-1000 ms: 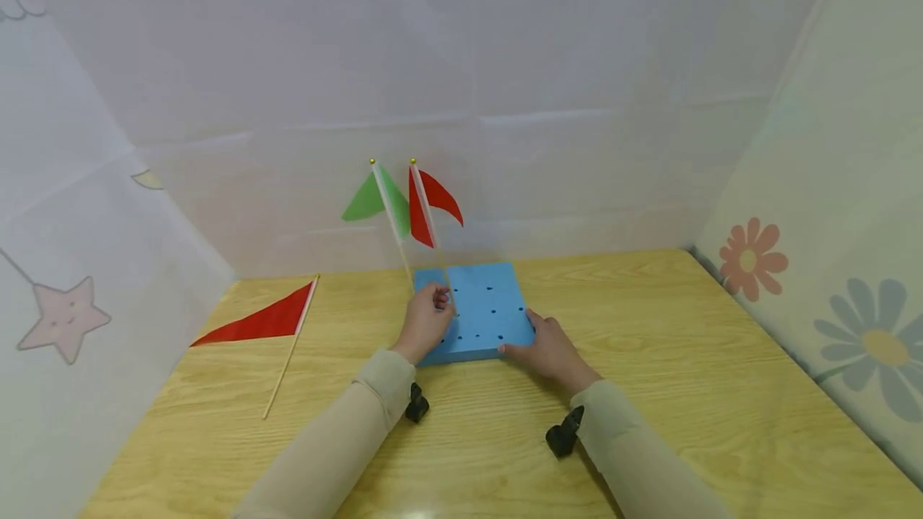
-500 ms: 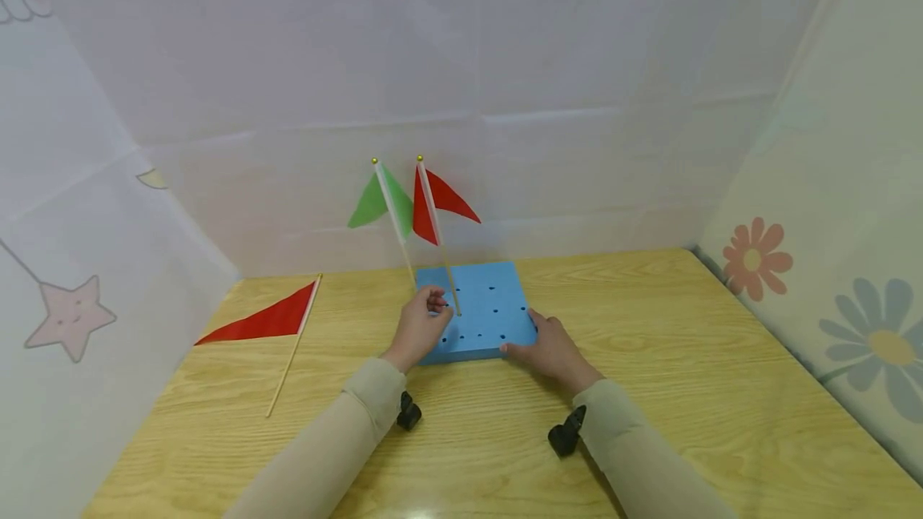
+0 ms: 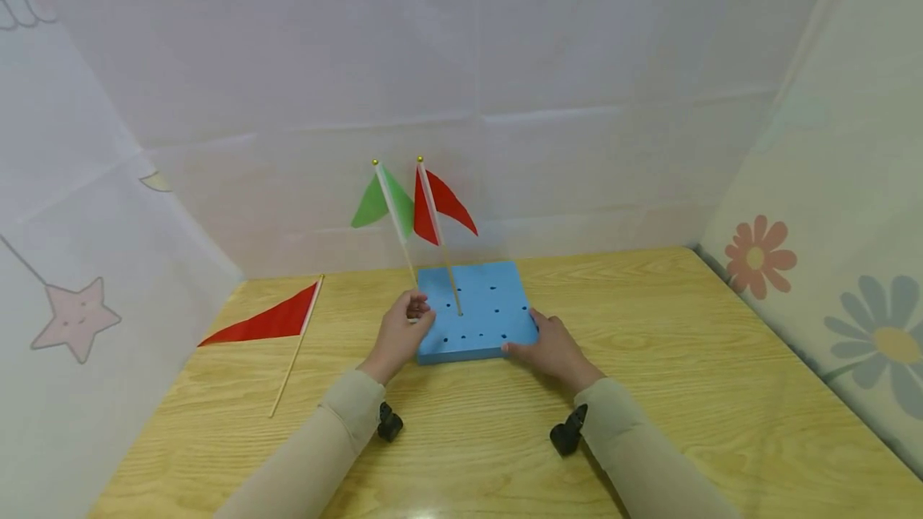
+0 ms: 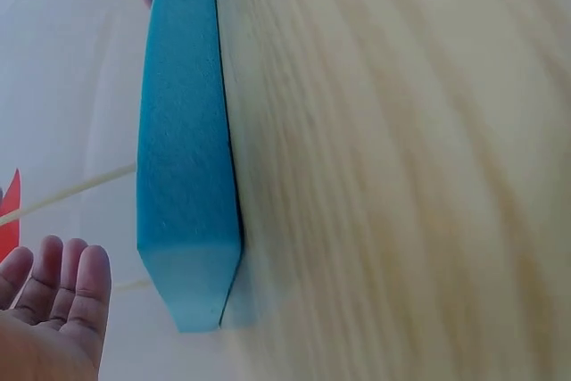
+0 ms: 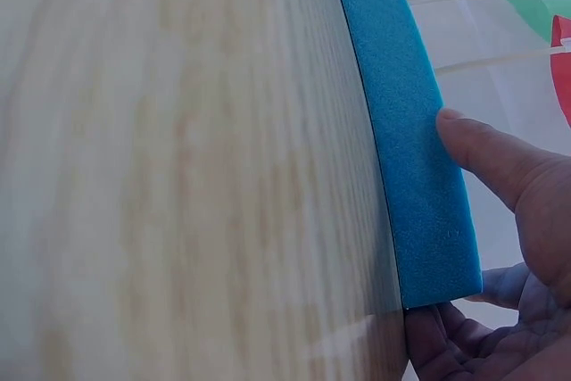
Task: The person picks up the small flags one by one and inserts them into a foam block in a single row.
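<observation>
A blue foam block [image 3: 476, 325] with several small holes lies on the table. Two flags on thin sticks stand in it, leaning left: a green flag [image 3: 372, 207] at the back left and a red flag [image 3: 449, 205] nearer the middle. My left hand [image 3: 397, 333] hovers by the block's left edge; in the left wrist view its fingers [image 4: 71, 283] are spread loosely and hold nothing. My right hand [image 3: 554, 351] grips the front right corner, thumb on the upper edge and fingers along the side, as the right wrist view shows on the block [image 5: 419, 158].
Another red flag [image 3: 277, 317] lies on the table at the left, its stick pointing toward me. The wooden table [image 3: 476, 439] ends at a pale cloth backdrop [image 3: 591, 183] behind and on both sides.
My left hand has let go of the red flag's stick and drawn back left and toward me. The red flag stays standing in the block. My right hand has kept its place.
</observation>
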`<action>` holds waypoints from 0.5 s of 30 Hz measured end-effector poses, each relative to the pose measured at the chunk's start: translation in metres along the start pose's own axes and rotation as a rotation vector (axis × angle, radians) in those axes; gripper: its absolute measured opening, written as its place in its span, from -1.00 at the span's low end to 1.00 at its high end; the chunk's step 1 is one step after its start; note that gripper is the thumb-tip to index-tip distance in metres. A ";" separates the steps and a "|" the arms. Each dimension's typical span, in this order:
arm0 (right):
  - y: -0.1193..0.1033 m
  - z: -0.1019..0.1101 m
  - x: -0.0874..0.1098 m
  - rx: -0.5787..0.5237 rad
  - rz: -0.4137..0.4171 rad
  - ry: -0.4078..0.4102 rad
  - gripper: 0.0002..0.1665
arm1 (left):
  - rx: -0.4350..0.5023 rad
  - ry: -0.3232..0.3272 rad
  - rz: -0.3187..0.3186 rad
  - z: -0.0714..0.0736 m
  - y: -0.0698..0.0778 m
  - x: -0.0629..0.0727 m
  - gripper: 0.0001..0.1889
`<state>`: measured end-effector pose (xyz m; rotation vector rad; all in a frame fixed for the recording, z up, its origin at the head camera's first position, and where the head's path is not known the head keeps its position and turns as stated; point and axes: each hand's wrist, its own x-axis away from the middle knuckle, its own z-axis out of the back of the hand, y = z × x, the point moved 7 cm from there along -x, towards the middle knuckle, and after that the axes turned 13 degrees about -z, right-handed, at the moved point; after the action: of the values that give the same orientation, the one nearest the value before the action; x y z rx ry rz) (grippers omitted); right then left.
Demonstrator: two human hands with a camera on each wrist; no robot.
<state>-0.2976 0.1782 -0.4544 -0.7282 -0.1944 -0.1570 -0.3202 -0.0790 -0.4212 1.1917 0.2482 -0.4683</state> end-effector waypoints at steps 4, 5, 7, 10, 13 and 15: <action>0.000 -0.001 0.001 -0.008 0.007 -0.004 0.18 | -0.004 0.025 0.020 0.007 -0.003 0.005 -0.64; 0.000 -0.001 0.001 -0.009 0.007 -0.005 0.18 | -0.002 0.034 0.025 0.009 -0.003 0.005 -0.65; 0.000 -0.001 0.002 -0.014 0.005 -0.006 0.18 | -0.001 0.047 0.029 0.012 -0.003 0.006 -0.67; -0.001 0.000 0.002 -0.018 -0.002 -0.009 0.19 | 0.008 0.052 0.038 0.018 -0.004 0.007 -0.66; -0.002 0.002 0.003 -0.018 -0.001 -0.011 0.19 | 0.012 0.048 0.044 0.026 -0.005 0.009 -0.65; -0.003 0.002 0.004 -0.015 0.003 -0.012 0.18 | 0.019 0.049 0.053 0.033 -0.007 0.011 -0.64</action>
<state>-0.2948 0.1773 -0.4499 -0.7448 -0.2033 -0.1515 -0.3159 -0.1141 -0.4203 1.2261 0.2541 -0.3969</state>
